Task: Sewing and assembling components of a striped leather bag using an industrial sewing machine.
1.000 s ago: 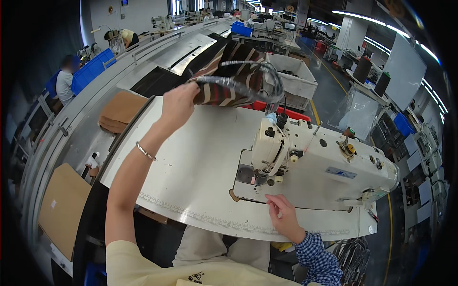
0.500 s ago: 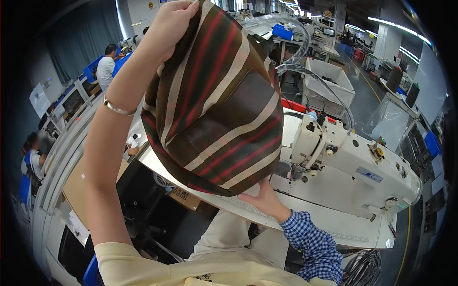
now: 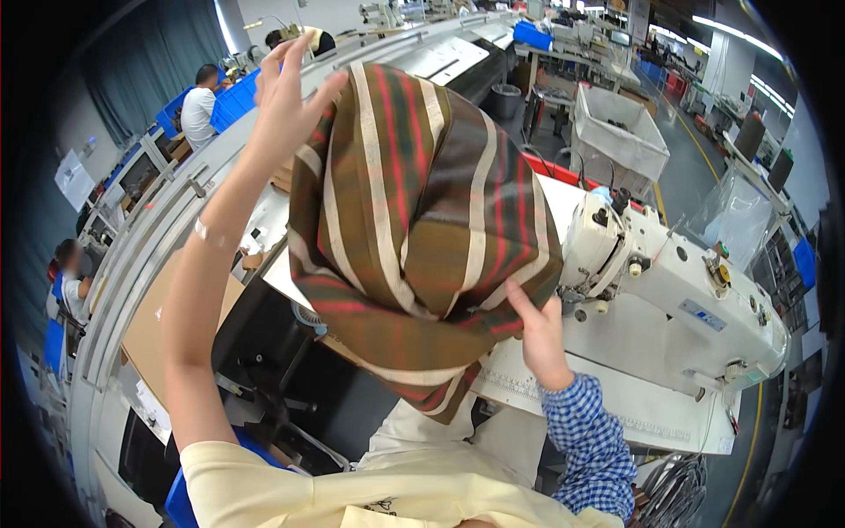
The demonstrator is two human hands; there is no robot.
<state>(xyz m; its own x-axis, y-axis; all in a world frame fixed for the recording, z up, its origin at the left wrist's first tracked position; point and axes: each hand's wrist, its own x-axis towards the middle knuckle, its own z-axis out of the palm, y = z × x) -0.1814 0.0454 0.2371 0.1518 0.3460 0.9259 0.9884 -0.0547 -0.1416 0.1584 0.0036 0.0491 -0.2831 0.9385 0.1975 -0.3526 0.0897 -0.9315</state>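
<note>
A large brown cloth piece (image 3: 440, 255) with cream, red and dark green stripes hangs in folds before me, above the front of the sewing table. It looks like a bag or lining, with a darker smooth panel at the upper part; its exact kind is not plain. At its upper left edge, my left hand (image 3: 295, 101) is raised with the fingers spread, thumb close to or touching the cloth. My right hand (image 3: 547, 345) grips the lower right edge, thumb on top and the other fingers hidden behind the cloth. A white sewing machine (image 3: 678, 290) stands just right of it.
The white table (image 3: 607, 409) has a ruler strip along its front edge. Behind the machine stands a white bin (image 3: 620, 132). A metal rail (image 3: 167, 238) curves along the left. Blue crates (image 3: 233, 104) and a seated person (image 3: 198, 110) are farther off.
My left hand has loosened from a closed grip to spread fingers. The cloth has dropped lower and sagged into folds. My right hand has moved up and right along its edge.
</note>
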